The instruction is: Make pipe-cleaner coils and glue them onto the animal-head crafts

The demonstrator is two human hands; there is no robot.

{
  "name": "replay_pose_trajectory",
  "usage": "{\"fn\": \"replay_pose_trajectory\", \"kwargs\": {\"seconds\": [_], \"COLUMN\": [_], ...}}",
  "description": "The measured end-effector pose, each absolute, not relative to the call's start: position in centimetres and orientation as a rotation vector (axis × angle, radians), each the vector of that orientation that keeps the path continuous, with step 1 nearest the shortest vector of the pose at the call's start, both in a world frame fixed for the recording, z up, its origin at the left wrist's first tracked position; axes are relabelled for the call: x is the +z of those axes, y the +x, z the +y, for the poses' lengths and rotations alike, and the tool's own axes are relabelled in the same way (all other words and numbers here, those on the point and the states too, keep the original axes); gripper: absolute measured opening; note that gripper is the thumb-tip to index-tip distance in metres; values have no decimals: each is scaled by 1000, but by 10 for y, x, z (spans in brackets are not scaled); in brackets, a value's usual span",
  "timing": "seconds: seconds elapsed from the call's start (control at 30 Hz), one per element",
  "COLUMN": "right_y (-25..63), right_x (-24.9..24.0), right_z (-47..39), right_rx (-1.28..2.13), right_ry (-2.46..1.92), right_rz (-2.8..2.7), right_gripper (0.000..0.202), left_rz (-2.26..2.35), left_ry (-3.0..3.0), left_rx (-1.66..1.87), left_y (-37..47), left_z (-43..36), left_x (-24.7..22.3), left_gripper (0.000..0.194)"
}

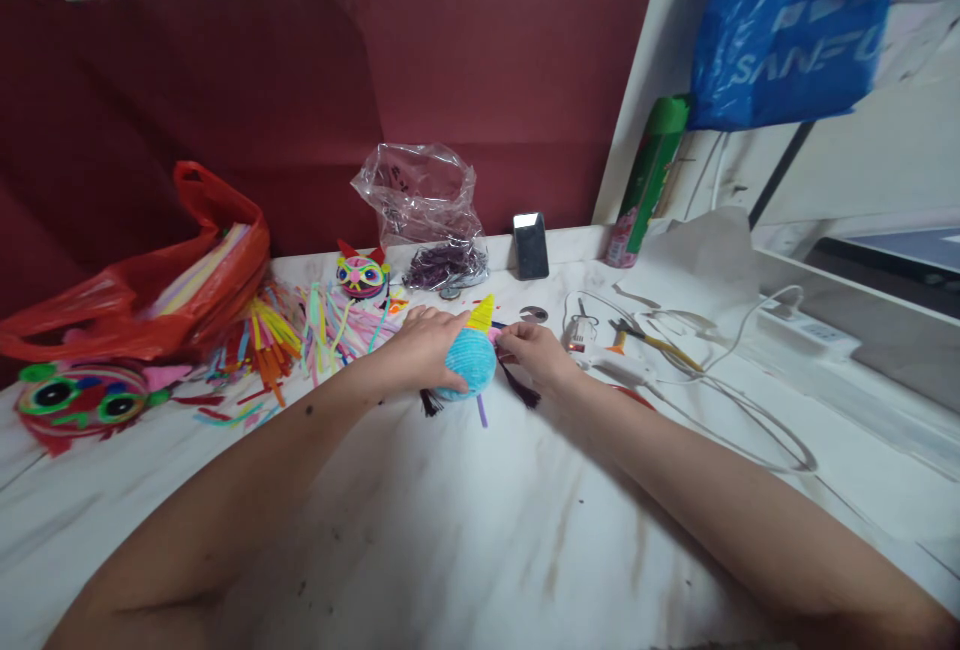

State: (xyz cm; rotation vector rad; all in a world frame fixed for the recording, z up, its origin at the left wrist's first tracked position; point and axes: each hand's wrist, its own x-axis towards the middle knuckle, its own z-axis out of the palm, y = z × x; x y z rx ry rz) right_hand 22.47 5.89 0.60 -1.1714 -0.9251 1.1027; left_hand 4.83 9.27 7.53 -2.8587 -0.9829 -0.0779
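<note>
A blue ball [474,368] wears its yellow cone [481,313], one side seemingly unfinished; the left hand [424,348] cups it, thumb and fingers apart, while the right hand's [534,352] grip pinches a small piece.

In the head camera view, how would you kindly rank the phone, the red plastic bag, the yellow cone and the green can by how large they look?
1. Red plastic bag
2. Green can
3. Phone
4. Yellow cone
</note>
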Motion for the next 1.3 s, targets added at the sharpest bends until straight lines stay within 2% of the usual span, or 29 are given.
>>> {"fn": "replay_pose_trajectory", "kwargs": {"seconds": [0.3, 0.47, 0.67, 0.8, 1.13, 1.3], "right_y": [228, 230, 236, 242, 236, 241], "right_x": [6, 5, 5, 10, 19, 11], "right_z": [61, 62, 64, 62, 52, 59], "right_rx": [1107, 1089, 852, 730, 738, 716], "right_ry": [-1217, -1234, -1238, -1255, -1316, -1305], "right_rz": [-901, -890, -850, -843, -917, -940], "right_gripper": [17, 22, 9, 15, 21, 14], "left_rz": [-992, -1022, -1054, -1024, -1060, -1043], "left_ry": [-2839, -2862, -2885, -2904, -2874, -2877], "left_rx": [-35, -62, -114, -158, -106, -108], "left_y": [49, 47, 43, 42, 45, 45], "left_z": [92, 94, 98, 97, 94, 93], "left_x": [77, 78, 78, 78, 80, 80], "left_gripper": [96, 92, 90, 96, 93, 94]}}
